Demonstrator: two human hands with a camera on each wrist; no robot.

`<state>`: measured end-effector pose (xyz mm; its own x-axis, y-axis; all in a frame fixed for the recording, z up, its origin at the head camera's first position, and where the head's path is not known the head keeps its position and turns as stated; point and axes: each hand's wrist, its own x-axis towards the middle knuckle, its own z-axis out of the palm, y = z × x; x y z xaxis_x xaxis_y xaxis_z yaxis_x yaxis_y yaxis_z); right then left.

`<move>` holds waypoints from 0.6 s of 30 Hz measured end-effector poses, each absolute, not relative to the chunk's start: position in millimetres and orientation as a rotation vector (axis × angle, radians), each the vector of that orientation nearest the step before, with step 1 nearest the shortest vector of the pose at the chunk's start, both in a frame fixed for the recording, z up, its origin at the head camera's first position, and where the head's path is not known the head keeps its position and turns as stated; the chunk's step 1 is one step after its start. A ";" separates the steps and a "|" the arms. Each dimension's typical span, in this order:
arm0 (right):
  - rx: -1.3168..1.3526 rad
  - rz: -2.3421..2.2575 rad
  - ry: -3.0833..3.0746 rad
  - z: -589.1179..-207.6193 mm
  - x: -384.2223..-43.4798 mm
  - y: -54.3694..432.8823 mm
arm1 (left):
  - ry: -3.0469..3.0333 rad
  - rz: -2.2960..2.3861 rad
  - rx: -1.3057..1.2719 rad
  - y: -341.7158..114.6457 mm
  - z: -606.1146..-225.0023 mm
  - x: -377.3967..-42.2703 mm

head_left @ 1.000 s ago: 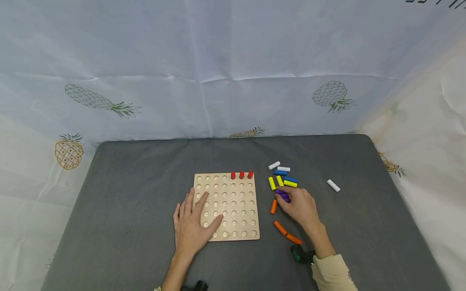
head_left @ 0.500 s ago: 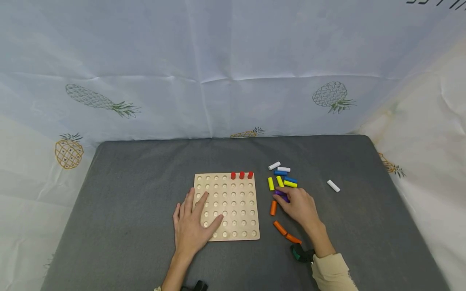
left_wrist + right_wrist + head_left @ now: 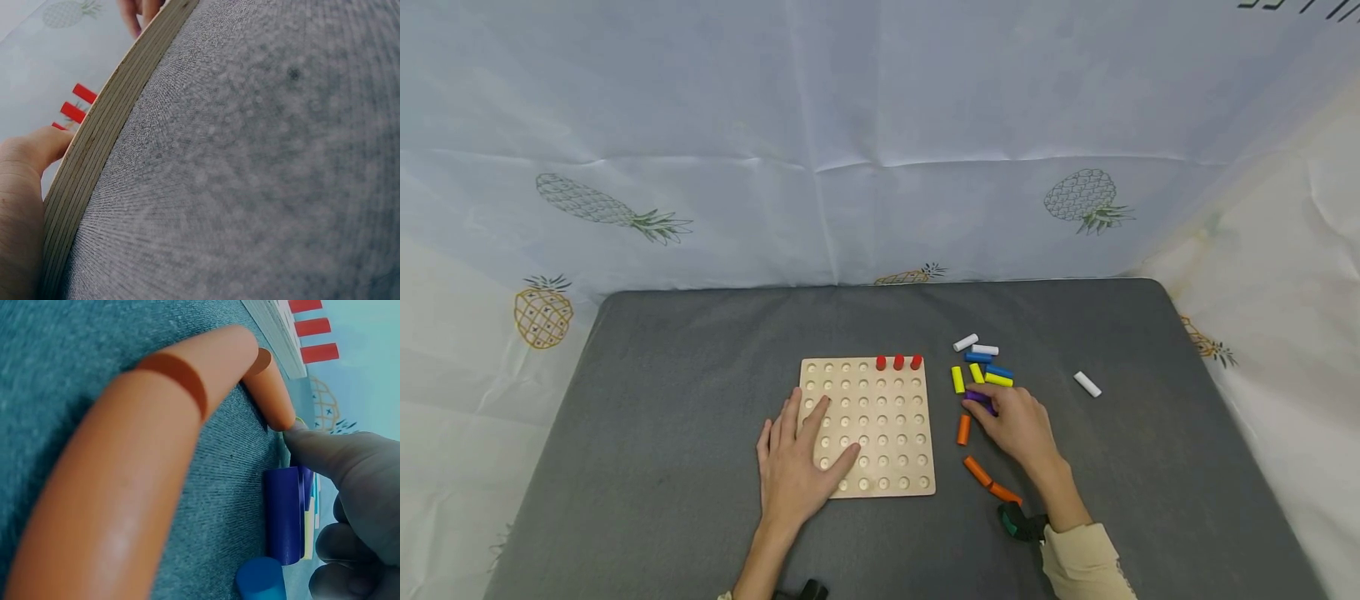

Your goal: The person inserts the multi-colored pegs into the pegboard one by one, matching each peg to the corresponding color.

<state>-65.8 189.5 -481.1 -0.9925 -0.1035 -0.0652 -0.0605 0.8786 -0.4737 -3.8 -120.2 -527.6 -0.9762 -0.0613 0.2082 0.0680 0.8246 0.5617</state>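
Note:
My left hand lies spread over the left side of a square wooden pegboard, its thumb and fingers resting on the holes. Three red pegs stand upright in the board's back row, at the right. To the board's right, my right hand pinches a purple peg between thumb and index finger, low over the table. Another purple peg shows beside the thumb in the right wrist view. The index fingertip is hidden there.
Yellow pegs, blue pegs and two white pegs lie just behind the right hand. Three orange pegs lie between hand and board. A lone white peg lies further right on the grey table.
The right hand's thumb and index finger have shifted slightly among the purple pegs. The nearest yellow and orange pegs have turned a little. The left hand has stayed still.

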 end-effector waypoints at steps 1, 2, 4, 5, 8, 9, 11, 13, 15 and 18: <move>-0.129 -0.745 2.963 -480.8 -65.7 189.3 | -2.789 -0.870 -0.005 -120.2 -527.6 -3.8; -0.130 -0.750 2.967 -480.6 -65.5 189.2 | -2.789 -0.868 -0.005 -120.1 -527.7 -3.9; -0.130 -0.757 2.976 -480.1 -65.2 188.7 | -2.789 -0.866 -0.005 -120.2 -527.6 -3.8; -0.129 -0.762 2.980 -479.7 -65.0 188.4 | -2.790 -0.864 -0.005 -120.2 -527.6 -3.7; -0.126 -0.776 2.990 -478.4 -64.7 187.3 | -2.795 -0.863 -0.002 -120.4 -527.3 -3.6; -0.123 -0.780 2.993 -477.7 -64.7 186.9 | -2.796 -0.863 0.000 -120.5 -527.2 -3.6; -0.120 -0.785 3.001 -476.5 -64.7 186.3 | -2.798 -0.863 0.002 -120.5 -527.0 -3.6; -0.117 -0.792 3.008 -475.5 -64.8 185.8 | -2.798 -0.866 0.003 -120.5 -526.8 -3.7; -0.113 -0.800 3.014 -474.4 -65.0 185.3 | -2.796 -0.869 0.002 -120.4 -526.8 -3.8; -0.101 -0.812 3.021 -472.7 -65.1 184.7 | -2.793 -0.868 -0.003 -120.1 -526.8 -3.9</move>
